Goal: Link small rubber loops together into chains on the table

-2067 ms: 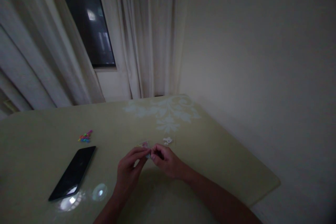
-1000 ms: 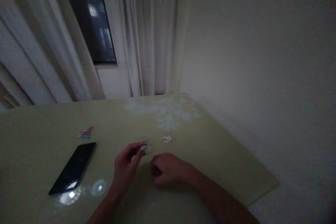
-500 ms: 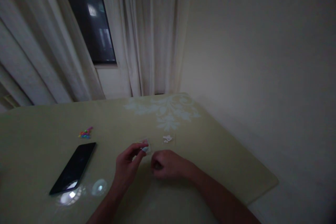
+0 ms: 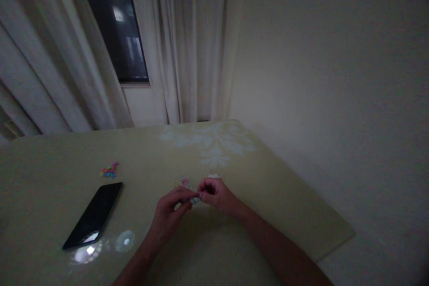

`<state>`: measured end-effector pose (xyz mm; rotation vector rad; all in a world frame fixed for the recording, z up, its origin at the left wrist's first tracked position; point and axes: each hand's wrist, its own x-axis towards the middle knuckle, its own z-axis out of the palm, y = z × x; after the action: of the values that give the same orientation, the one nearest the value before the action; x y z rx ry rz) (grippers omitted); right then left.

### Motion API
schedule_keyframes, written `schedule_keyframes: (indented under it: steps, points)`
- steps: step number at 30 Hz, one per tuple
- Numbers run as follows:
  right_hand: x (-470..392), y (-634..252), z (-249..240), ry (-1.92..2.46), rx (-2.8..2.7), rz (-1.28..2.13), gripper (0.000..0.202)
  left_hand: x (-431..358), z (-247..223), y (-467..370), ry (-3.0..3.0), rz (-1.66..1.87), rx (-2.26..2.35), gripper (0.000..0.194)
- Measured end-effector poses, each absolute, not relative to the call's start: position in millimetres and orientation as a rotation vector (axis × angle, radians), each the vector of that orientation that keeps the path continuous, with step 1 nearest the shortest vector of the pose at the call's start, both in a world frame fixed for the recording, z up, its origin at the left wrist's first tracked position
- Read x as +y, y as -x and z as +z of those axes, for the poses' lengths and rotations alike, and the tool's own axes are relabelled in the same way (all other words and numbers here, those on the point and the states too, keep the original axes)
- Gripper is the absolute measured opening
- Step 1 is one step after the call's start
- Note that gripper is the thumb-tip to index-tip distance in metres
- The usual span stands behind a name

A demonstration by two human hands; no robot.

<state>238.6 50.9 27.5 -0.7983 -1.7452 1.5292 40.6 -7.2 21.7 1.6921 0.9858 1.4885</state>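
Both hands together, small striped piece between their fingertips

We can read no text, label, brand, number or sign anywhere. On the small striped piece at the fingertips of our left hand, dark and light stripes show, but they are too small for us to make out as writing. Just beyond those fingers, the clear packet shows pink and yellowish patches, and we cannot tell whether they are print.
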Motion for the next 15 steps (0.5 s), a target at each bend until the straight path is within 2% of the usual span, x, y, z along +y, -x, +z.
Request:
schedule_keyframes:
  steps: [9,12,15]
  points:
    - [48.9,-232.9,23.2,0.811,-1.683,1.498,0.035,-5.9,20.0,-40.1,-1.806,1.527,1.08,0.012]
    - [44.2,-231.3,27.7,0.79,-1.735,1.315,0.032,-6.6,18.0,-42.1,-1.745,1.524,1.196,0.011]
    - [37.6,-228.5,27.3,0.784,-1.81,0.984,0.03,-7.2,13.3,-45.1,-1.569,1.529,1.269,0.016]
